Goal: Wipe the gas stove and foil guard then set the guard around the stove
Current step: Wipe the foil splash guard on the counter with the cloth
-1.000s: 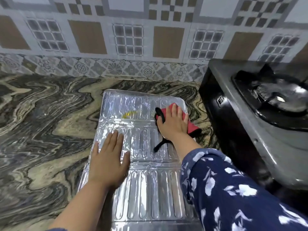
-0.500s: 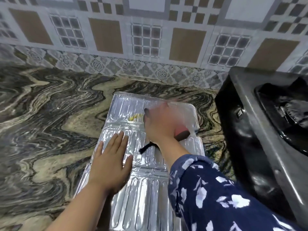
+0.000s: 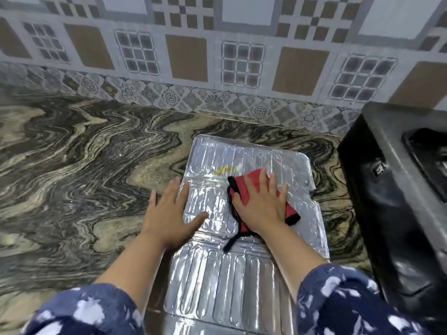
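From the head camera, the foil guard (image 3: 244, 274) lies flat and unfolded on the marbled countertop (image 3: 72, 177), its ribbed panels running from 12 o'clock down toward 6 o'clock. The left hand (image 3: 169, 213) rests palm down with fingers spread, straddling the guard's edge at 9 o'clock, partly on the foil and partly on the stone; it grips nothing. The right hand (image 3: 262, 205) is flat and open, pressing a red cloth (image 3: 251, 187) with black trim onto the middle panel. A small yellow mark (image 3: 226, 170) shows on the far panel, just beyond the cloth at 11 o'clock. The gas stove (image 3: 399, 213) stands at 3 o'clock, apart from the guard, with its black recessed burner tray (image 3: 428, 155) cut off by the frame; what it holds cannot be told. Both sleeves (image 3: 343, 301) are navy with white flecks.
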{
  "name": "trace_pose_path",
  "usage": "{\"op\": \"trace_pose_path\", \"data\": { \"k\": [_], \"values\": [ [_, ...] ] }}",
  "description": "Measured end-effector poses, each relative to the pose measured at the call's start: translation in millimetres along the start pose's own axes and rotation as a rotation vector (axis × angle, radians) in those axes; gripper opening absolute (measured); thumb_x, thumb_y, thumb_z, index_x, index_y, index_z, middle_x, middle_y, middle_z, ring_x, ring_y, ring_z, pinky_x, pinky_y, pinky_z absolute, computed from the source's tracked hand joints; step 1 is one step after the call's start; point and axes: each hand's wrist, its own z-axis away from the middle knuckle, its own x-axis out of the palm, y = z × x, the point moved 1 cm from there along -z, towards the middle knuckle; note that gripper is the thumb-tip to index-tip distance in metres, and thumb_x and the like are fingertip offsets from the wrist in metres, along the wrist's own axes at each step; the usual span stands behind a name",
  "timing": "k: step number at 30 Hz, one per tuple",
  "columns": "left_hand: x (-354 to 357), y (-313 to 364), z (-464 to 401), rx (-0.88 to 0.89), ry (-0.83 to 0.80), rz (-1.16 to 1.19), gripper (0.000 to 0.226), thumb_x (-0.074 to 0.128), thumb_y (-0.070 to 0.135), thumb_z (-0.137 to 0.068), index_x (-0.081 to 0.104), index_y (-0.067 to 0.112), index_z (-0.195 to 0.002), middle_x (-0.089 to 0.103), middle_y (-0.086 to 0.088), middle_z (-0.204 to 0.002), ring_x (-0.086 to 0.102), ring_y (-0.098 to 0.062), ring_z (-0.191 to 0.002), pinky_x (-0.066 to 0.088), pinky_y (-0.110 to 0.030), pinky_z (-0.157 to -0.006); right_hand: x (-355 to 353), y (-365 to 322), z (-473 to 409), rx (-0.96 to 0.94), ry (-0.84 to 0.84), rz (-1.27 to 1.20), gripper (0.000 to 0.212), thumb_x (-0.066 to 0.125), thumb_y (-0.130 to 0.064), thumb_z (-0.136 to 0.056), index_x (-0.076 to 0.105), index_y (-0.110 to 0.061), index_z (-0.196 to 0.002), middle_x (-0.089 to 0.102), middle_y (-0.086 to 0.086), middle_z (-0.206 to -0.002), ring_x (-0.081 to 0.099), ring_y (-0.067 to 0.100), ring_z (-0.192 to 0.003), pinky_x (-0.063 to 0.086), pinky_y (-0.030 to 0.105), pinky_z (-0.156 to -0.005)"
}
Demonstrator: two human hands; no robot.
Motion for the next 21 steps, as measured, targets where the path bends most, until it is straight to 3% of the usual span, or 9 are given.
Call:
{"op": "trace_pose_path", "data": {
  "k": [4,7,10,14,18,21],
  "values": [
    [3,-1,1,0.026,0.051,0.035,0.098,0.004,0.080,-0.076,-0.002,0.020,-0.153,-0.013,0.000,-0.160,-0.013,-0.013,-0.147,-0.010,-0.045,-0.119,2,-33,-28,0.284,0.057,-0.062,0.074,0.016,-0.059,-0.091,0.006,-0.020,-0.153,-0.011,0.021,-0.159,-0.018,0.040,-0.145,-0.015,0.062,-0.111],
    [5,-1,3,0.036,0.081,0.045,0.093,0.004,0.077,-0.079,-0.005,0.021,-0.152,-0.017,0.002,-0.159,-0.017,-0.011,-0.146,-0.015,-0.043,-0.117,-3,-50,-69,0.314,0.061,-0.062,0.075,0.017,-0.058,-0.091,0.006,-0.016,-0.153,-0.009,0.024,-0.158,-0.016,0.042,-0.144,-0.017,0.062,-0.110],
    [7,-4,0,0.024,0.095,0.066,0.084,0.005,0.070,-0.084,-0.008,0.021,-0.152,-0.019,0.004,-0.159,-0.020,-0.010,-0.145,-0.017,-0.041,-0.116,-6,-70,-108,0.207,0.038,-0.038,0.073,0.016,-0.056,-0.093,0.004,-0.017,-0.153,-0.010,0.024,-0.158,-0.014,0.041,-0.145,-0.012,0.062,-0.113],
    [7,-3,-3,-0.010,0.100,0.060,0.078,0.003,0.063,-0.086,-0.008,0.021,-0.152,-0.020,0.005,-0.158,-0.021,-0.008,-0.144,-0.020,-0.042,-0.113,-5,-97,-127,-0.117,-0.013,0.007,0.064,0.013,-0.054,-0.096,0.002,-0.028,-0.153,-0.013,0.012,-0.161,-0.017,0.030,-0.147,-0.011,0.060,-0.114],
    [3,0,-3,-0.042,0.076,0.014,0.076,-0.001,0.059,-0.087,-0.011,0.021,-0.151,-0.021,0.005,-0.158,-0.021,-0.009,-0.144,-0.021,-0.045,-0.112,-2,-93,-108,-0.380,-0.044,0.018,0.054,0.015,-0.052,-0.098,0.008,-0.039,-0.150,-0.011,-0.002,-0.162,-0.014,0.018,-0.148,-0.012,0.056,-0.114],
    [0,3,-3,-0.064,0.051,0.002,0.073,0.005,0.057,-0.090,-0.011,0.019,-0.151,-0.021,0.004,-0.158,-0.022,-0.009,-0.144,-0.020,-0.048,-0.113,-2,-77,-79,-0.439,-0.043,0.020,0.053,0.017,-0.053,-0.098,0.012,-0.041,-0.149,-0.007,-0.008,-0.162,-0.012,0.014,-0.148,-0.012,0.056,-0.116]
  ]
}}
